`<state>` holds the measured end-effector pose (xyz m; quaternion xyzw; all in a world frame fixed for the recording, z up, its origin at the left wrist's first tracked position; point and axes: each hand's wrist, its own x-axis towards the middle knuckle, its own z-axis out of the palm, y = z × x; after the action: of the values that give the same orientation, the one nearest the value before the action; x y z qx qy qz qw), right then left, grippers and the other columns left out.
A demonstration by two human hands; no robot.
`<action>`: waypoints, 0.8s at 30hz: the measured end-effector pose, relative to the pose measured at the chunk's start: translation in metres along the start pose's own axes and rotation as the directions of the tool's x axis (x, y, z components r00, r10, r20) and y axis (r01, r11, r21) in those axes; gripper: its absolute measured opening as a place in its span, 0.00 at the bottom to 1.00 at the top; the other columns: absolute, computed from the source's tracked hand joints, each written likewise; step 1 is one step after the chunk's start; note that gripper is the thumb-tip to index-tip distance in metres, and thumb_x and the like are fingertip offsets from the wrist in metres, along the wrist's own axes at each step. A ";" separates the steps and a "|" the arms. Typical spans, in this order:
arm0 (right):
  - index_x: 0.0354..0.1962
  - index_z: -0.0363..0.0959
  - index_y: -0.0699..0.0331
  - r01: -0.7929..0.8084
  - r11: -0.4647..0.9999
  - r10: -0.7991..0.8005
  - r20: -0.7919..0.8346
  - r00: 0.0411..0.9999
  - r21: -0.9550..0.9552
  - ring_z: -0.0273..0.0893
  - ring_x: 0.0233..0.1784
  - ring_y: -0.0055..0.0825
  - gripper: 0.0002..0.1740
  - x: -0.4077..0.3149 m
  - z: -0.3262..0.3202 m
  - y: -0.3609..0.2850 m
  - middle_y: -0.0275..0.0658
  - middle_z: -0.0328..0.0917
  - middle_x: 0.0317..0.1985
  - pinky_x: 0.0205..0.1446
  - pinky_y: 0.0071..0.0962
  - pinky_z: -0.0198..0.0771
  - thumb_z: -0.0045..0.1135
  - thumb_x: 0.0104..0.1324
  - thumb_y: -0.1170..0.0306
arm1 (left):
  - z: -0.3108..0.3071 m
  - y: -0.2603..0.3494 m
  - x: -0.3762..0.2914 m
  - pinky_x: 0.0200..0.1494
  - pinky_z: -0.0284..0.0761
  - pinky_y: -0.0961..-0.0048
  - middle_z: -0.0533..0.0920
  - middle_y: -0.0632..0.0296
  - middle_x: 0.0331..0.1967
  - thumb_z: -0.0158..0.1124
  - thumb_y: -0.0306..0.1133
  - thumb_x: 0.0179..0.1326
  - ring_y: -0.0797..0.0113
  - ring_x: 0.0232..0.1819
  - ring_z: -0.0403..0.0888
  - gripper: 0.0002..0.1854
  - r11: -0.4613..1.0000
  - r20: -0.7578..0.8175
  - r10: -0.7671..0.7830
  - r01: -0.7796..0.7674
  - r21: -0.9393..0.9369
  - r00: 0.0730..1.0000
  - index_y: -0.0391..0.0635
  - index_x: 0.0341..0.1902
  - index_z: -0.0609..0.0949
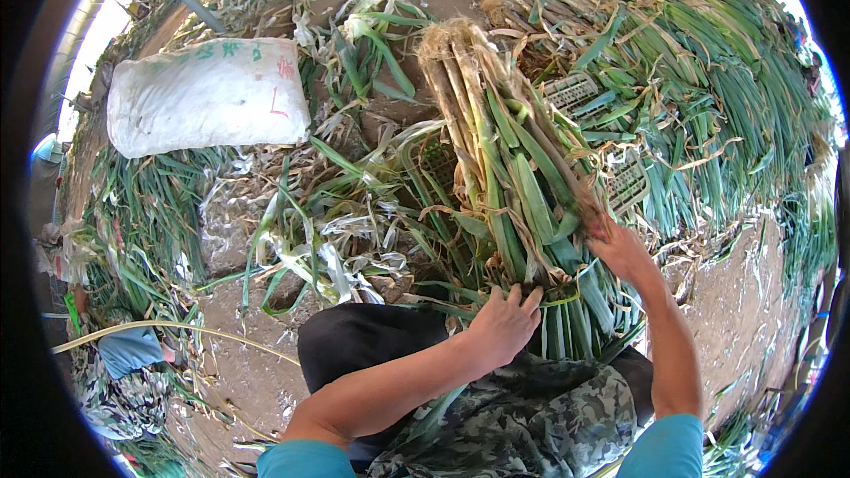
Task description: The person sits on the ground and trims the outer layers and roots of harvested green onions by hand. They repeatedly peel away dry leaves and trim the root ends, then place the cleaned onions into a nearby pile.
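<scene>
A bundle of long green onions with rooted, soil-stained ends pointing away lies over my lap and a plastic crate. My left hand rests on the green leaves at the near end of the bundle, fingers spread; whether it grips any leaves I cannot tell. My right hand is at the bundle's right side, closed around the end of one brown onion stalk that slants across the others. Its fingertips are partly hidden. A camouflage apron covers my lap under the leaves.
A large heap of green onions fills the right, with a pale plastic crate at its edge. Peeled leaves litter the left ground. A white woven sack lies beyond. A hose and another person are at the lower left.
</scene>
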<state>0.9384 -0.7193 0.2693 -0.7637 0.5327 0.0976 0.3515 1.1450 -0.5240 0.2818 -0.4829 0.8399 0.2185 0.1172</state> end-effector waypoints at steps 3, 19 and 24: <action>0.67 0.67 0.60 0.033 0.980 -0.021 -0.063 0.998 0.196 0.80 0.58 0.49 0.36 -0.058 0.006 0.050 0.52 0.83 0.53 0.65 0.43 0.71 0.59 0.64 0.55 | -0.003 0.001 -0.002 0.64 0.72 0.47 0.63 0.47 0.75 0.73 0.39 0.55 0.45 0.69 0.70 0.38 0.999 -0.030 0.029 -0.028 0.023 0.999 0.43 0.70 0.73; 0.55 0.77 0.70 -0.128 0.879 0.305 -0.336 0.891 0.458 0.80 0.35 0.30 0.26 -0.376 0.237 0.320 0.40 0.84 0.37 0.38 0.32 0.75 0.52 0.74 0.54 | -0.001 -0.008 0.004 0.63 0.77 0.59 0.73 0.52 0.68 0.69 0.33 0.54 0.53 0.66 0.75 0.32 0.998 -0.135 -0.035 0.028 -0.054 0.990 0.40 0.65 0.76; 0.47 0.77 0.70 -0.219 0.647 0.682 -0.426 0.594 0.731 0.76 0.39 0.22 0.18 -0.437 0.302 0.350 0.38 0.83 0.45 0.41 0.24 0.71 0.54 0.70 0.62 | -0.015 -0.012 0.011 0.61 0.79 0.58 0.80 0.48 0.62 0.74 0.50 0.59 0.53 0.59 0.82 0.23 0.827 -0.235 -0.269 0.099 -0.553 0.934 0.48 0.52 0.87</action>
<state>0.5171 -0.2656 0.1250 -0.4140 0.8083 -0.2698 0.3201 1.1500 -0.5446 0.2879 -0.6033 0.7028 0.3535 -0.1308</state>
